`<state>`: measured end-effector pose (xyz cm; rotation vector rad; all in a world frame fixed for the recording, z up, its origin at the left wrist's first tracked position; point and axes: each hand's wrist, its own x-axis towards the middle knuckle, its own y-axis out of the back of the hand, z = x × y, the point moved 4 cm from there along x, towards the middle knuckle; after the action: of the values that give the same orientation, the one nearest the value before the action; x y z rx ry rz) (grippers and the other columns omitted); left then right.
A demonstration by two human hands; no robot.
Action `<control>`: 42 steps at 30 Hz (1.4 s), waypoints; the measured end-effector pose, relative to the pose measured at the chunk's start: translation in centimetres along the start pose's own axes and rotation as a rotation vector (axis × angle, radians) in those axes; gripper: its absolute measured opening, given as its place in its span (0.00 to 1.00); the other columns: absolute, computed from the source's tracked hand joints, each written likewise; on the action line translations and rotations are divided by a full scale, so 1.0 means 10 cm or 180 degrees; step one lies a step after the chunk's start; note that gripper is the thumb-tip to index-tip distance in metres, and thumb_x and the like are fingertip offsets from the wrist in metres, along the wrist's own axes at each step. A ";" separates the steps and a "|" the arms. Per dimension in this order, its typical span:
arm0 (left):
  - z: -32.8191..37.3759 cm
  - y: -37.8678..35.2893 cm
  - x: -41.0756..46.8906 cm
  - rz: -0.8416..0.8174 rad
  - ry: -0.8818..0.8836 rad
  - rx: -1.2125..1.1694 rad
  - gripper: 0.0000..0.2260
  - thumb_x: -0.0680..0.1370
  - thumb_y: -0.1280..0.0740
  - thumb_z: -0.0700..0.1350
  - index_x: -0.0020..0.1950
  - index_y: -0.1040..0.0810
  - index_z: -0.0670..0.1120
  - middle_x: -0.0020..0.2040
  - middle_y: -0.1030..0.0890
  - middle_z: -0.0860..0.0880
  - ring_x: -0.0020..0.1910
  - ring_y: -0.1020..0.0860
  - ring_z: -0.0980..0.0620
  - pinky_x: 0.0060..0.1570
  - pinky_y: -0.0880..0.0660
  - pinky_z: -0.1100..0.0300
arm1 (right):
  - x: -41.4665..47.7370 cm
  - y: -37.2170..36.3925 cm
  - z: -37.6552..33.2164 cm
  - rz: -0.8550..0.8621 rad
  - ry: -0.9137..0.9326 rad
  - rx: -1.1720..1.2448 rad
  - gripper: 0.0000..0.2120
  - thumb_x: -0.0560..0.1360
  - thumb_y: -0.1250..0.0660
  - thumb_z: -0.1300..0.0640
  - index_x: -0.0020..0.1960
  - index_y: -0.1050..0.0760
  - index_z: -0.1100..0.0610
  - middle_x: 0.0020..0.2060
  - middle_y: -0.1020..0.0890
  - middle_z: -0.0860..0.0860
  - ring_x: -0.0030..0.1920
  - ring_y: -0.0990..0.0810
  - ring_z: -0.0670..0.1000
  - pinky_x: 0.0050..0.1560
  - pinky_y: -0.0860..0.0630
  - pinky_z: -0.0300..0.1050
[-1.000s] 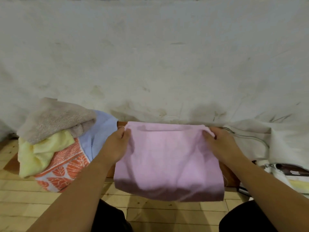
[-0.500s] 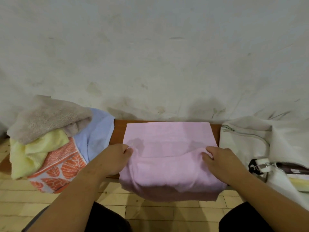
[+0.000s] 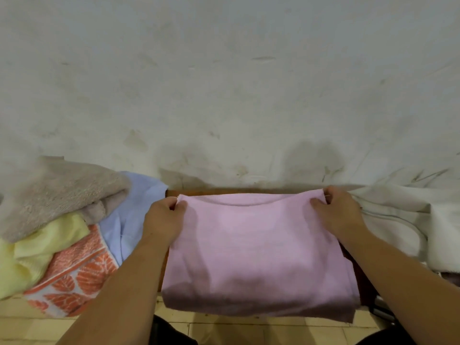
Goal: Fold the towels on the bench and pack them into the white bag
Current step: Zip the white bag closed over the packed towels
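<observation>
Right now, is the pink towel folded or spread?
Folded: the pink towel shows stacked edges at its near right corner; left hand and right hand pinch its far corners.

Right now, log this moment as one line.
pink towel mid-fold on bench | left hand pinches far-left corner | right hand pinches far-right corner | white bag at right

Only one view, a head cam sitting close above the brown wooden bench [image 3: 214, 191], facing forward and down across it to the scuffed whitish wall [image 3: 224, 83] right behind. Looks roughly square-on, hard to be sure.
</observation>
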<state>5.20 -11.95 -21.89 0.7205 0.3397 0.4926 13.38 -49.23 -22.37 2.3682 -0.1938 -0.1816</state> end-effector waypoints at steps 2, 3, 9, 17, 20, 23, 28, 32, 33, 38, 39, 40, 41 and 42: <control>-0.01 -0.06 0.08 0.0103 -0.0001 0.0101 0.14 0.81 0.35 0.48 0.36 0.25 0.47 0.32 0.24 0.49 0.36 0.25 0.45 0.35 0.34 0.58 | 0.06 -0.07 0.04 0.0003 0.0040 -0.0100 0.03 0.77 0.32 0.57 0.46 0.23 0.57 0.40 0.18 0.51 0.42 0.21 0.54 0.35 0.31 0.41; 0.00 -0.09 0.12 0.0147 -0.0009 0.0165 0.12 0.81 0.35 0.48 0.39 0.22 0.47 0.34 0.22 0.51 0.39 0.24 0.46 0.38 0.33 0.58 | 0.09 -0.09 0.07 0.0025 0.0043 -0.0118 0.03 0.77 0.32 0.58 0.45 0.24 0.57 0.39 0.18 0.51 0.41 0.21 0.53 0.35 0.32 0.40; 0.03 -0.23 0.26 0.0314 0.0005 0.0366 0.07 0.81 0.34 0.46 0.54 0.17 0.48 0.48 0.17 0.51 0.45 0.26 0.51 0.47 0.31 0.60 | 0.17 -0.08 0.13 0.0028 -0.0134 0.0058 0.03 0.77 0.32 0.57 0.50 0.22 0.55 0.43 0.19 0.47 0.45 0.22 0.51 0.42 0.30 0.45; -0.02 -0.32 0.31 0.0087 -0.0110 0.0404 0.14 0.80 0.33 0.43 0.65 0.21 0.51 0.57 0.18 0.50 0.50 0.24 0.51 0.50 0.30 0.60 | 0.22 -0.08 0.17 0.0071 -0.0122 0.0002 0.04 0.80 0.34 0.57 0.51 0.22 0.57 0.41 0.19 0.49 0.45 0.24 0.52 0.46 0.34 0.44; 0.01 -0.29 0.33 0.0268 -0.0201 0.0295 0.12 0.79 0.31 0.44 0.62 0.19 0.51 0.52 0.18 0.51 0.48 0.24 0.52 0.51 0.29 0.60 | 0.25 -0.08 0.18 0.0130 -0.0151 0.0054 0.05 0.80 0.35 0.57 0.50 0.23 0.58 0.40 0.20 0.49 0.44 0.23 0.53 0.46 0.34 0.44; 0.08 -0.27 0.34 0.0440 -0.0306 0.0096 0.12 0.79 0.30 0.43 0.62 0.19 0.50 0.47 0.20 0.53 0.47 0.24 0.53 0.52 0.30 0.62 | 0.27 -0.09 0.19 0.0172 -0.0165 0.0072 0.04 0.81 0.36 0.57 0.50 0.24 0.57 0.38 0.21 0.47 0.42 0.25 0.51 0.45 0.35 0.43; 0.03 -0.39 0.40 0.0105 -0.0200 0.0242 0.15 0.79 0.30 0.47 0.66 0.21 0.51 0.53 0.19 0.52 0.53 0.21 0.50 0.57 0.25 0.54 | 0.31 -0.13 0.18 0.0097 -0.0191 -0.0113 0.04 0.80 0.35 0.57 0.51 0.24 0.56 0.40 0.20 0.48 0.43 0.24 0.51 0.44 0.34 0.44; 0.02 -0.45 0.43 0.0080 -0.0180 0.0421 0.13 0.78 0.29 0.48 0.63 0.20 0.51 0.54 0.17 0.49 0.53 0.20 0.46 0.57 0.22 0.48 | 0.36 -0.15 0.23 0.0034 -0.0371 -0.0318 0.07 0.77 0.33 0.54 0.51 0.21 0.56 0.43 0.17 0.50 0.48 0.21 0.54 0.47 0.32 0.42; 0.02 -0.45 0.43 0.0087 -0.0164 0.0360 0.12 0.78 0.29 0.48 0.60 0.20 0.50 0.52 0.18 0.49 0.52 0.20 0.46 0.56 0.22 0.49 | 0.36 -0.14 0.22 0.0013 -0.0349 -0.0410 0.07 0.77 0.33 0.53 0.49 0.20 0.56 0.41 0.16 0.50 0.47 0.21 0.54 0.46 0.32 0.42; 0.02 -0.44 0.44 0.0107 -0.0232 0.0247 0.04 0.78 0.29 0.46 0.48 0.23 0.51 0.47 0.19 0.51 0.45 0.22 0.50 0.45 0.28 0.58 | 0.31 -0.11 0.19 -0.0041 -0.0237 -0.0500 0.10 0.79 0.34 0.55 0.46 0.20 0.62 0.37 0.17 0.53 0.38 0.22 0.52 0.40 0.33 0.44; 0.05 -0.42 0.43 0.0131 -0.0235 0.0136 0.03 0.78 0.29 0.45 0.48 0.23 0.50 0.46 0.20 0.51 0.45 0.23 0.52 0.43 0.30 0.60 | 0.29 -0.11 0.20 -0.0007 -0.0206 -0.0469 0.09 0.80 0.34 0.55 0.46 0.21 0.60 0.36 0.19 0.50 0.38 0.23 0.51 0.40 0.33 0.44; 0.07 -0.40 0.42 0.0141 -0.0214 0.0003 0.04 0.78 0.29 0.45 0.49 0.23 0.50 0.46 0.20 0.53 0.45 0.24 0.52 0.42 0.31 0.61 | 0.28 -0.11 0.22 0.0040 -0.0170 -0.0392 0.07 0.80 0.34 0.55 0.46 0.22 0.58 0.36 0.21 0.47 0.38 0.24 0.49 0.41 0.34 0.43; 0.09 -0.37 0.42 0.0141 -0.0196 -0.0153 0.04 0.78 0.29 0.45 0.49 0.23 0.52 0.45 0.20 0.54 0.45 0.23 0.52 0.41 0.31 0.61 | 0.27 -0.10 0.24 0.0096 -0.0124 -0.0284 0.06 0.80 0.34 0.55 0.47 0.23 0.56 0.37 0.22 0.45 0.39 0.25 0.47 0.41 0.34 0.43; 0.09 -0.35 0.42 0.0129 -0.0194 -0.0319 0.05 0.77 0.29 0.45 0.48 0.24 0.54 0.45 0.20 0.55 0.45 0.22 0.52 0.40 0.31 0.61 | 0.25 -0.10 0.25 0.0155 -0.0074 -0.0168 0.05 0.81 0.34 0.55 0.48 0.23 0.55 0.37 0.22 0.44 0.38 0.25 0.44 0.40 0.34 0.41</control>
<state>10.23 -12.40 -24.22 0.6446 0.2421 0.5212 15.46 -50.74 -25.04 2.3075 -0.2545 -0.1888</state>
